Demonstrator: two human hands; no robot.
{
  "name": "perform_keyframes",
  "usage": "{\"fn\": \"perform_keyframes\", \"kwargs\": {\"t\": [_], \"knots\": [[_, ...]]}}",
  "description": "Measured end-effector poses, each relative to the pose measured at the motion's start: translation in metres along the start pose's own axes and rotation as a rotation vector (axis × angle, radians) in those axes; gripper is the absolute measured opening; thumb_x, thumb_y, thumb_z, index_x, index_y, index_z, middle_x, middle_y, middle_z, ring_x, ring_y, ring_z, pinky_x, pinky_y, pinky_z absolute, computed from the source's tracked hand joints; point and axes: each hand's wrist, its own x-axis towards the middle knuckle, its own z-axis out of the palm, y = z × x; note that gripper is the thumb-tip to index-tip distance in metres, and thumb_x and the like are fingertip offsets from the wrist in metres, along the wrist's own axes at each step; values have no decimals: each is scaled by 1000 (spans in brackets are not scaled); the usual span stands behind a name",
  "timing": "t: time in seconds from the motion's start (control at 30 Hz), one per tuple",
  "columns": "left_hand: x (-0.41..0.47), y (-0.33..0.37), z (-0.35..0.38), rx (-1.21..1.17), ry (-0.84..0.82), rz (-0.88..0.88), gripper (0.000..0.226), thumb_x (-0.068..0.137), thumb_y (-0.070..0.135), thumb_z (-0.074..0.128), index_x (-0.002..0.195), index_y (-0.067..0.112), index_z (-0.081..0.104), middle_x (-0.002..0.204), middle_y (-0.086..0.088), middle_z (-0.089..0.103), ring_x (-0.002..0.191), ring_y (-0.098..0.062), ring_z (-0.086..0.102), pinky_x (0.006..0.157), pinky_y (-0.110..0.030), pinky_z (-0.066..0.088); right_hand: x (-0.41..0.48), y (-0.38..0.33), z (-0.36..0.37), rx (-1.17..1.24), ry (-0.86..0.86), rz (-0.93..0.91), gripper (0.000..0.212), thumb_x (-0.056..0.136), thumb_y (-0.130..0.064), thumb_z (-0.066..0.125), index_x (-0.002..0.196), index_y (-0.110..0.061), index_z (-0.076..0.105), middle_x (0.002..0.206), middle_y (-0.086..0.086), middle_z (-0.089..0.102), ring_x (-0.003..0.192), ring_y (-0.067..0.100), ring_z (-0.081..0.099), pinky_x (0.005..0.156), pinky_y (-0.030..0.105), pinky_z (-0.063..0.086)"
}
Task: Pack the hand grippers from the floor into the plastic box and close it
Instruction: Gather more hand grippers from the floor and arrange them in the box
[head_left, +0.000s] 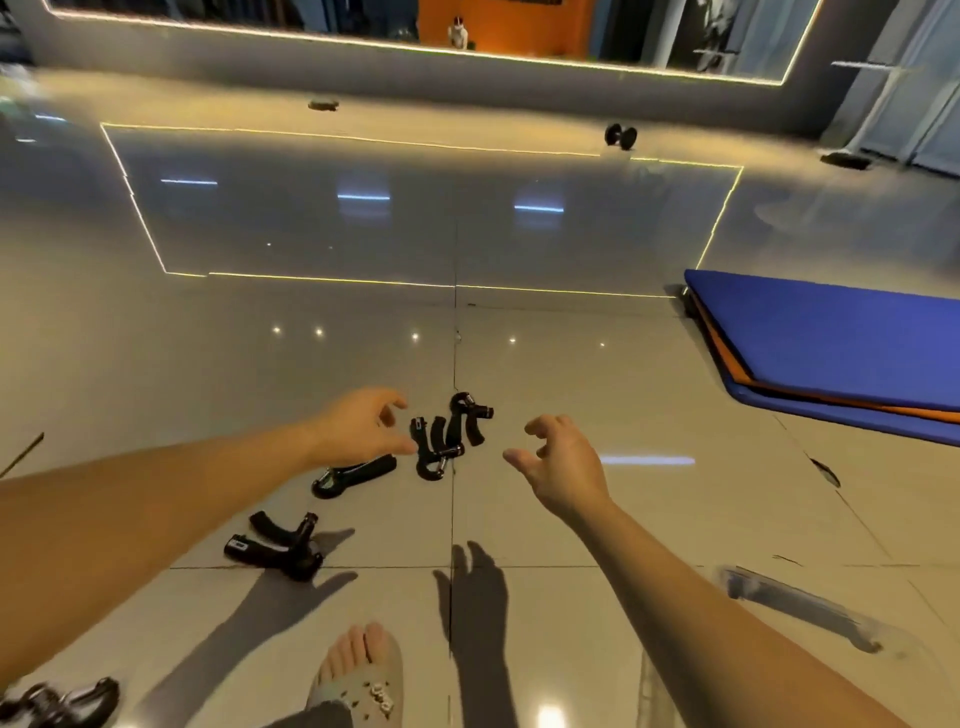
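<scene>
Several black hand grippers lie on the glossy tiled floor. Two overlap in a small pile between my hands, one lies just below my left hand, another sits nearer to me at the left, and one more shows at the bottom left corner. My left hand hovers over the floor left of the pile, fingers spread and holding nothing. My right hand hovers right of the pile, fingers curled apart and holding nothing. A transparent plastic box shows blurred at the lower right.
A blue and orange folded mat lies on the floor at the right. A black dumbbell stands far back by the mirrored wall. My foot in a grey sandal is at the bottom centre.
</scene>
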Motion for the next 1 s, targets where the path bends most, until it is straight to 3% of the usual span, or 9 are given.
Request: {"fn": "perform_keyframes", "kwargs": {"t": [0.17, 0.4, 0.57, 0.67, 0.8, 1.0], "knots": [[59, -43, 56, -147, 60, -89, 79, 82, 44, 79, 149, 27, 41, 126, 1, 55, 103, -13, 59, 91, -35, 54, 52, 21, 46, -65, -71, -4, 52, 90, -50, 68, 134, -25, 56, 135, -6, 53, 100, 12, 63, 89, 37, 56], [148, -94, 114, -151, 1, -162, 89, 82, 51, 77, 155, 24, 35, 149, -5, 46, 128, -23, 52, 105, -44, 48, 122, 60, 97, -142, -186, 5, 56, 96, -43, 64, 146, -26, 48, 143, -5, 47, 114, 19, 62, 90, 33, 52], [209, -124, 139, -75, 10, -129, 92, 79, 55, 77, 154, 24, 35, 144, -7, 48, 127, -23, 50, 105, -42, 46, 191, 68, 145, -253, -307, -87, 49, 100, -22, 55, 148, -22, 46, 149, -1, 43, 129, 25, 50, 99, 38, 49], [234, -133, 160, 5, 27, -108, 107, 69, 70, 75, 156, 30, 29, 157, -6, 35, 142, -29, 35, 115, -49, 35, 229, 71, 175, -344, -431, -172, 59, 95, -14, 52, 153, -22, 40, 159, 2, 35, 140, 30, 40, 107, 46, 43], [249, -138, 188, 161, 63, -68, 118, 66, 75, 74, 159, 28, 19, 166, -5, 17, 152, -28, 13, 123, -51, 21, 260, 84, 203, -481, -521, -263, 65, 97, -20, 52, 157, -28, 29, 166, 0, 24, 152, 27, 21, 118, 47, 30], [262, -151, 192, 49, 120, -25, 107, 74, 57, 80, 159, 23, 24, 167, 0, 17, 154, -21, 9, 124, -47, 19, 280, 117, 217, -509, -501, -230, 54, 105, -41, 41, 156, -33, 29, 167, -2, 19, 151, 31, 16, 118, 50, 24]]}}
